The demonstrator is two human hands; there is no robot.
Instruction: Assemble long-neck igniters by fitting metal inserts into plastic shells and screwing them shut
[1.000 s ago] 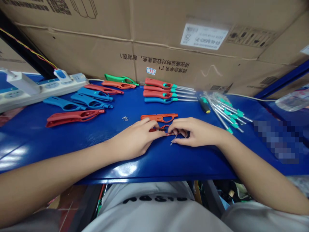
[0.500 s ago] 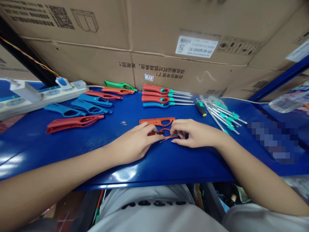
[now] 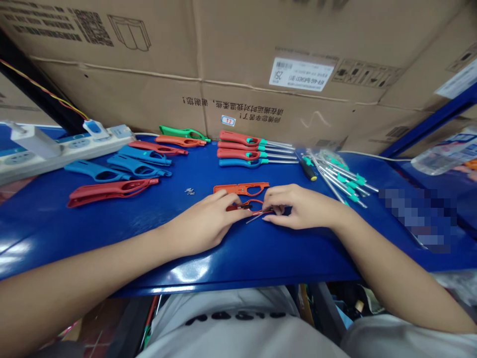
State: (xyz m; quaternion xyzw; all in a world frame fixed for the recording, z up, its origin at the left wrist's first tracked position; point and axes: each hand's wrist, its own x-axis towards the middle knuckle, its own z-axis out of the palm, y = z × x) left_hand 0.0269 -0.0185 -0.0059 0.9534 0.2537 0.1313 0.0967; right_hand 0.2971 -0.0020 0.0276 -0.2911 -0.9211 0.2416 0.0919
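Note:
An orange-red lighter shell half (image 3: 255, 201) with dark parts inside lies low over the table, between my two hands. The fingers and thumb of my left hand (image 3: 206, 219) are closed on its left part. At its right end my right hand (image 3: 294, 206) has its fingers curled in a pinch; what sits between those fingertips is mostly hidden. A thin grey tube-like piece (image 3: 254, 219) slants down and left from the right fingertips. Just behind the hands rests an orange lighter shell half (image 3: 241, 189), inner side up.
Small metal pins (image 3: 190, 191) lie left of the shell. Red, blue, orange and green shells (image 3: 112, 189) spread leftward, beside a power strip (image 3: 78, 144). Lighters with metal barrels (image 3: 242, 149) line the back. A screwdriver (image 3: 308, 169) and loose barrels (image 3: 341, 179) lie rightward. Cardboard (image 3: 149, 89) stands behind.
Both hands keep nearly the same place and grip. The thin grey piece has shifted slightly at the right fingertips and shows more clearly. The whole view has moved a little.

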